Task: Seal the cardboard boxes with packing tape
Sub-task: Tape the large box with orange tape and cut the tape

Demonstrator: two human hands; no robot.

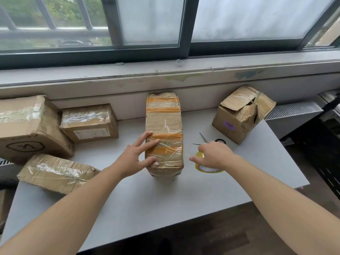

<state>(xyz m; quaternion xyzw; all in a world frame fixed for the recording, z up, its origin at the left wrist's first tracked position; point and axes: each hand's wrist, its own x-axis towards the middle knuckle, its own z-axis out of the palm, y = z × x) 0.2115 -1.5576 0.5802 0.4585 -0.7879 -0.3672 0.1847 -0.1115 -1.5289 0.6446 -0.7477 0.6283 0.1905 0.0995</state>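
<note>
— Your forearms reach in over the near edge of the table [165, 199]. What is each hand doing?

— Your left hand [136, 157] lies with straight, spread fingers against the left side of the long box [164, 126], thumb at its near corner. I read that as bracing, so the box won't slide when tape is drawn across it.

— And the other?

— Your right hand [213, 157] is curled over the tape roll [200, 167], which sits on the table just beside the box's near right corner. The fingers underneath are hidden, but it looks like a closed grip on the roll.

— Where do the boxes stand?

— The long box lies mid-table, already banded in clear and orange tape. More taped boxes [90, 123] sit to your left. The box with loose flaps [242, 115], far right, looks like the one left to seal. Your scissors [204, 138] lie just beyond the right hand, within reach for cutting.
</note>
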